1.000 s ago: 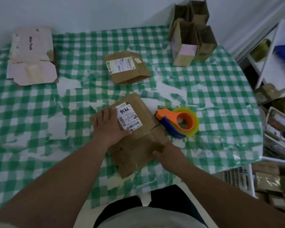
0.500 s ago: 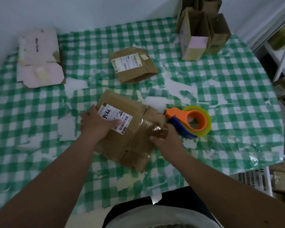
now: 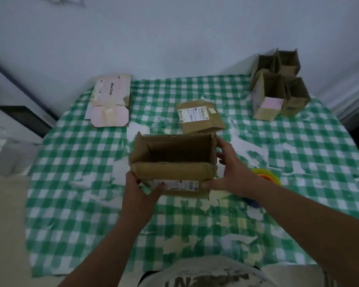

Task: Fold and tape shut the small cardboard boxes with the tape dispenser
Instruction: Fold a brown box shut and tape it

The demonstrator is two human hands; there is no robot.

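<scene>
Cardboard, thin and already creased, made up the box (image 3: 172, 162) that I held above the green-checked tablecloth (image 3: 71, 204), open end toward the camera and the interior empty. From the single head view, I judged it light and only moderately stiff: the walls would bow under a hard squeeze, and the worn corners could buckle.

My left hand (image 3: 140, 189) gripped the near-left lower corner, fingers curled onto the front panel beside the shipping label (image 3: 177, 185). My right hand (image 3: 229, 170) held the right side, thumb along the front lower edge and fingers spread against the side wall. Neither hand was free.

The recommended hold was at the corners and along the fold lines, where the board resists crushing, not at mid-panel. The label face looked smoother than the bare board and would offer less grip.

The tape dispenser (image 3: 265, 177) lay on the tablecloth just behind my right wrist, mostly hidden by it. A flattened box (image 3: 199, 117) lay just beyond the held one, a pink flattened carton (image 3: 110, 104) lay far left, and several upright open boxes (image 3: 278, 94) stood at the far right corner. No flap was visibly folded or taped yet.
</scene>
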